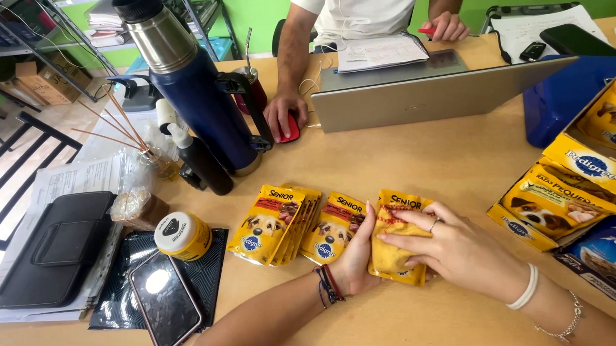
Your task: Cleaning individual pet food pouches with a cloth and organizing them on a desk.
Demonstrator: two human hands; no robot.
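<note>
Both my hands hold one yellow pet food pouch (392, 254) flat on the wooden desk (458, 164). My left hand (355, 260) grips its left edge, and my right hand (455, 250) lies over its front with fingers spread. Just to the left, several matching yellow pouches (279, 223) lie fanned out in a row, and another pouch (333, 228) rests against my left thumb.
A yellow display box of pouches (566, 196) stands at the right. A blue steel flask (195, 87), dark bottle (199, 159), small yellow jar (183, 235), phone (165, 301) and black wallet (56, 246) sit left. Across the desk another person's hand (283, 114) rests by a silver laptop (427, 92).
</note>
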